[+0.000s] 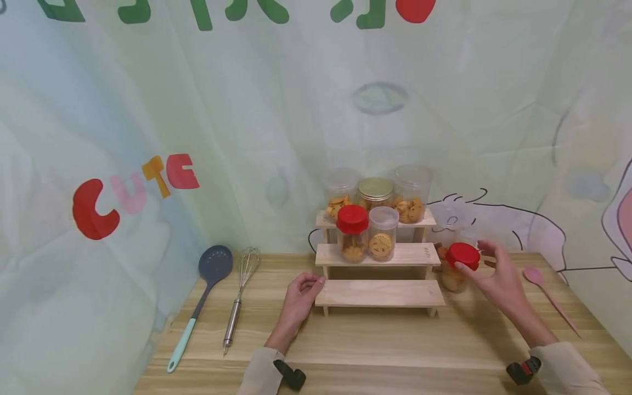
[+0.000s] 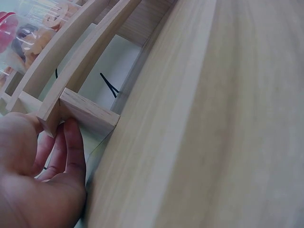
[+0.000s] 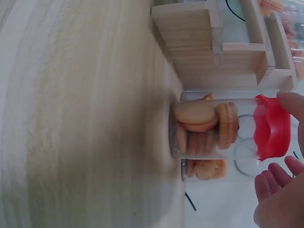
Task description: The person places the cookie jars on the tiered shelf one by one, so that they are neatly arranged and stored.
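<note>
One red-lidded jar (image 3: pixel 230 127) (neighbour (image 3: pixel 209 169) partly hidden)

Jars (image 1: pixel 382 241) on upper two tiers of rack (image 1: pixel 380 293); more jars (image 1: pixel 453 281) rightward (spoon (image 1: pixel 555 302) farther right); whisk (image 1: pixel 237 305) left, skimmer (image 1: pixel 203 299) beyond.

Left hand (image 2: pixel 38 190) grips wooden stand (image 2: pixel 80 64) at corner.

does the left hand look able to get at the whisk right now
Probably yes: the whisk lies beside the left hand, with only bare tabletop between them, though that hand would likely need to let go of the lowest wooden shelf first.
</note>
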